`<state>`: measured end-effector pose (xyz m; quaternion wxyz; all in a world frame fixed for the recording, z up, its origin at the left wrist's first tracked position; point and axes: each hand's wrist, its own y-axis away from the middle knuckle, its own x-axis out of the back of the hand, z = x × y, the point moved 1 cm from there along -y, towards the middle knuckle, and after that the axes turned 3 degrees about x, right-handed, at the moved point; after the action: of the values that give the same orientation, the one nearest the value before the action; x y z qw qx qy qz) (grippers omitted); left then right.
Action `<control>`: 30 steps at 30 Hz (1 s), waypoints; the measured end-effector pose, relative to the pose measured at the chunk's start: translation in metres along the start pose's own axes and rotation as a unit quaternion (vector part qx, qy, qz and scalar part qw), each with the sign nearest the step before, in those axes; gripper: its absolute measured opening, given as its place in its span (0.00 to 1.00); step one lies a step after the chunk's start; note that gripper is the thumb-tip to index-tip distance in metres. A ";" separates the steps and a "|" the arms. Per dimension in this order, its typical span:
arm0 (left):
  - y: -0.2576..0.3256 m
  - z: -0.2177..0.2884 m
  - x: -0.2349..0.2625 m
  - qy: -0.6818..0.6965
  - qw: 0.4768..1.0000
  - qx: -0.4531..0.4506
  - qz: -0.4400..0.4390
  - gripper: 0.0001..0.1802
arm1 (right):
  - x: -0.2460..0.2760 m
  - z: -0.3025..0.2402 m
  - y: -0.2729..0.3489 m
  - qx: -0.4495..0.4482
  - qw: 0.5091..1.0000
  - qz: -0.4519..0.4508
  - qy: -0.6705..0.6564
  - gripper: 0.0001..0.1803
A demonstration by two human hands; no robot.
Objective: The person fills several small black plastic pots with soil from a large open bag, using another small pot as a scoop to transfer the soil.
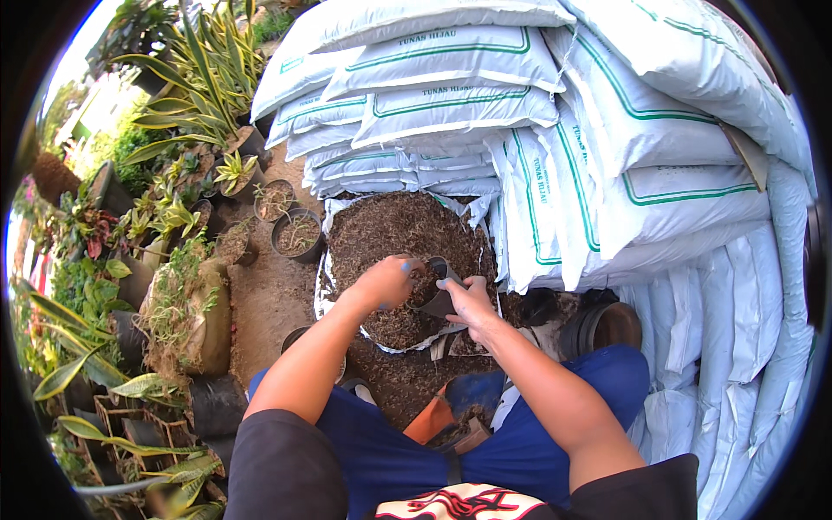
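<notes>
Across the far side and all down the right, high stacks of plump white plastic sacks with green border lines [607,186]. Along the left, a crowded bank of potted plants [186,95], many with long pointed green leaves edged in yellow. In the middle, at the foot of the far stack, a wide-open white plastic sack [321,303], full of dark brown crumbly soil [390,225]. Near, bent legs in dark blue trousers [364,442]. Left of the open sack, beyond bare brown ground [270,334], a bulging tan sack-like container [215,325] with trailing green stems. Beside the right knee, nested round black plastic pots [576,331], tipped over. Just left of the open sack, a round black plastic pot with thin green sprouts [299,238].

Over the near half of the soil, both hands close together. With the right hand [470,303], grips a small dark grey cylindrical plastic pot [436,305] by its side, thumb near the rim. Holds the left hand [387,279] just left of the pot's mouth, fingers drawn in narrowly; cannot tell of anything pinched between them.
</notes>
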<state>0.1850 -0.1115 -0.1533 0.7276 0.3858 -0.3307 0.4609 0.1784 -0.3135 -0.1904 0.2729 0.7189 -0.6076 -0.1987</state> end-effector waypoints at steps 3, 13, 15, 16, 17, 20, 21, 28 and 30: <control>0.019 -0.001 0.024 -0.052 0.998 0.017 0.024 0.21 | -0.015 -0.009 -0.001 0.001 0.999 -0.022 -0.035 0.41; 0.186 0.000 0.049 -0.003 0.973 0.179 0.142 0.23 | -0.090 -0.053 0.069 0.034 0.971 -0.233 -0.036 0.31; 0.216 0.022 0.057 -0.053 0.966 0.238 0.082 0.24 | -0.103 -0.049 0.084 0.037 0.972 -0.230 -0.011 0.30; 0.232 0.024 0.058 -0.075 0.959 0.269 0.049 0.25 | -0.112 -0.041 0.088 0.033 0.970 -0.240 -0.009 0.30; 0.249 0.014 0.051 -0.036 0.964 0.244 0.100 0.26 | -0.123 -0.035 0.099 0.038 0.968 -0.249 -0.003 0.32; 0.272 0.033 0.058 -0.021 0.955 0.267 0.129 0.26 | -0.140 -0.012 0.093 0.077 0.967 -0.230 0.076 0.41; 0.284 0.029 0.054 -0.027 0.954 0.266 0.136 0.26 | -0.146 -0.007 0.100 0.077 0.966 -0.231 0.093 0.43; 0.320 0.007 0.058 -0.046 0.910 0.407 -0.063 0.36 | -0.169 0.010 0.113 0.323 0.879 -0.113 0.331 0.41; 0.313 0.011 0.067 -0.024 0.907 0.405 -0.113 0.37 | -0.167 0.013 0.109 0.343 0.865 -0.174 0.322 0.39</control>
<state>-0.0827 -0.0063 -0.0118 0.5473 0.6933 -0.0874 0.4607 0.0562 -0.1633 -0.1395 0.1511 0.8851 -0.3811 0.2204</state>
